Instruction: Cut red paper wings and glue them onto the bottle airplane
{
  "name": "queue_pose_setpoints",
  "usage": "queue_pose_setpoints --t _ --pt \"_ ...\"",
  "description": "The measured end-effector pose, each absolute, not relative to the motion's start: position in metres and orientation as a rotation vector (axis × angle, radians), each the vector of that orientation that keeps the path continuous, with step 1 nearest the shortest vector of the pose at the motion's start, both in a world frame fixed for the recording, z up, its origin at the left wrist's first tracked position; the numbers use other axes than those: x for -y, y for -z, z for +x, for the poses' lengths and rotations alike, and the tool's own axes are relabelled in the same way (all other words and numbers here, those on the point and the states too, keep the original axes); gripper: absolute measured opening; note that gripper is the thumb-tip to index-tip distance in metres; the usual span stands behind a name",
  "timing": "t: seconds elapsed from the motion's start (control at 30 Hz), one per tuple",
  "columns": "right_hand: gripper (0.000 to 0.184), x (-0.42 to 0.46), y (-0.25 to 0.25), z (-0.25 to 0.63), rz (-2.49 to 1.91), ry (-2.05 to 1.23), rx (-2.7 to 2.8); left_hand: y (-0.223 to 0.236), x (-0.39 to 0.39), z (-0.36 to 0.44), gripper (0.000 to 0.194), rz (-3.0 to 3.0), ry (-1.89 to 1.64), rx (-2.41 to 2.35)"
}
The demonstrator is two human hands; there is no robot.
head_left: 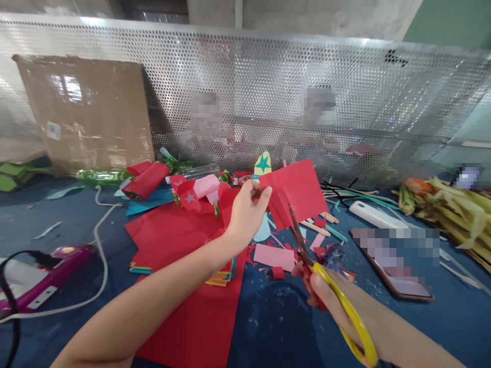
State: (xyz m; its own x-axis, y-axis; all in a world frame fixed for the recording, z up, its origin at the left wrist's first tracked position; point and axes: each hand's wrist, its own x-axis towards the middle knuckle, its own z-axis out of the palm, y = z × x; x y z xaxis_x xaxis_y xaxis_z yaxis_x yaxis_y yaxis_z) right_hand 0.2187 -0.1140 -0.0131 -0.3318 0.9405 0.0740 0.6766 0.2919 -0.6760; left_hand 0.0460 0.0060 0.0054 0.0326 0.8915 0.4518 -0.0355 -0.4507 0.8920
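My left hand point(249, 207) pinches the left edge of a small red sheet of paper point(303, 189), held up above the table. In my right hand point(322, 289) is a pair of scissors point(347, 312) with yellow and red handles. The blades point up and lie against the lower part of the red sheet; whether they have cut into it I cannot tell. Under my left arm lie large red sheets point(199, 327) with several coloured sheets. A pink paper piece point(274, 256) and small red scraps rest below the held sheet.
Green plastic bottles point(102, 177) and red paper-wrapped pieces point(148, 180) lie at the back. A phone point(395, 266) and a white glue gun or similar white tool point(378, 215) lie right, near dried husks point(460, 220). A purple power strip point(49, 278) with cords is left. Behind stands a perforated metal screen point(268, 66).
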Motion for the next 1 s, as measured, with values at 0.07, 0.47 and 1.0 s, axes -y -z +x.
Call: queue_pose_setpoints --t 0.07,0.47,1.0 --pt "0.027 0.1145 0.0128 0.2188 -1.442 -0.757 2.111 -0.0048 -0.0069 0.0463 0.016 1.566 -1.538 -0.904" --pt "0.027 0.1146 0.0116 0.2196 -1.42 -0.772 2.149 -0.0059 -0.0035 0.0479 0.016 1.608 -1.552 -0.92" --pt "0.027 0.1132 0.0083 0.2204 -1.404 -0.788 2.145 -0.0058 -0.0021 0.0481 0.015 1.573 -1.513 -0.88"
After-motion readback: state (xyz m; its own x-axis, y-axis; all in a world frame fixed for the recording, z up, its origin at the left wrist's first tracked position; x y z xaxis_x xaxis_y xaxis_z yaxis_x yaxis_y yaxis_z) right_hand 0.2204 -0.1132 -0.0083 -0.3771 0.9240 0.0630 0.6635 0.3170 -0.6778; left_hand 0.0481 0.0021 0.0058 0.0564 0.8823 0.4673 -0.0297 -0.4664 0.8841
